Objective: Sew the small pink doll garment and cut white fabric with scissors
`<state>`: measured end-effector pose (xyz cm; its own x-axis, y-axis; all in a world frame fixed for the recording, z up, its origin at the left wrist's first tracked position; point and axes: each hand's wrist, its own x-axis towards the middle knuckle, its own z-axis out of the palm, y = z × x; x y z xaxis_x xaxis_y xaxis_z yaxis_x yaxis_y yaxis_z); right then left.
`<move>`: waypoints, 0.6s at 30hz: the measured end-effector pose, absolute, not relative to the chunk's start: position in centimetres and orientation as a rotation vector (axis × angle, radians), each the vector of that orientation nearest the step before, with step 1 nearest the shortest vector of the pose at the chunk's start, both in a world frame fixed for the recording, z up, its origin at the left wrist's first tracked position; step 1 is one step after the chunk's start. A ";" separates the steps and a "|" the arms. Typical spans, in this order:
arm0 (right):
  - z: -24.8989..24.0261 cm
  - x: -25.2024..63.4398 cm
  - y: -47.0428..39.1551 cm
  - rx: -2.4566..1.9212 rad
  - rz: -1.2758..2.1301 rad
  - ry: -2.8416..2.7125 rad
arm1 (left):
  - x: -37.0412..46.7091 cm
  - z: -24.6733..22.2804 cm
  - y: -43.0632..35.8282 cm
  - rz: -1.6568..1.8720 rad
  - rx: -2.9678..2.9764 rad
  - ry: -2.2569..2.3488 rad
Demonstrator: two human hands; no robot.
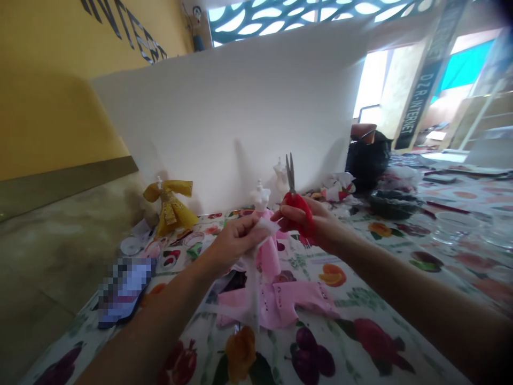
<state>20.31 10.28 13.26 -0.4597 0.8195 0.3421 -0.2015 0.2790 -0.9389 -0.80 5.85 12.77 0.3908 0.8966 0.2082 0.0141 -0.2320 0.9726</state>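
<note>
White sheer fabric [253,272] hangs down from my left hand [240,239], whose fingers are pinched around its top end. Red-handled scissors [295,206] are in my right hand [310,219], blades upward and slightly apart; its fingertips come close to the fabric's top. Behind my hands stands a small white mannequin [260,197] with a pink skirt [269,259]. A pink garment piece [284,305] with dark beaded trim lies flat on the table below, partly behind the hanging fabric.
A phone [127,294] lies at the left, near a mannequin in a yellow dress [171,206]. Another white mannequin [280,174] stands before the white board [240,117]. Fabric scraps [339,187], a black bag [367,158], a dark bowl [395,204] and clear containers [452,227] are at the right.
</note>
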 end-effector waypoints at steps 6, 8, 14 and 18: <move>12.7 20.1 10.1 -0.549 1.488 -1.580 | -0.4 13.1 6.1 1.016 1.630 0.820; 12.7 20.3 10.2 -0.549 1.495 -1.572 | -0.3 13.1 6.2 1.012 1.632 0.829; 13.0 20.7 10.1 -0.585 1.378 -1.617 | 0.2 13.0 6.5 1.002 1.646 0.913; 13.2 20.9 10.5 -0.622 1.226 -1.579 | -0.1 12.7 6.5 0.937 1.568 0.840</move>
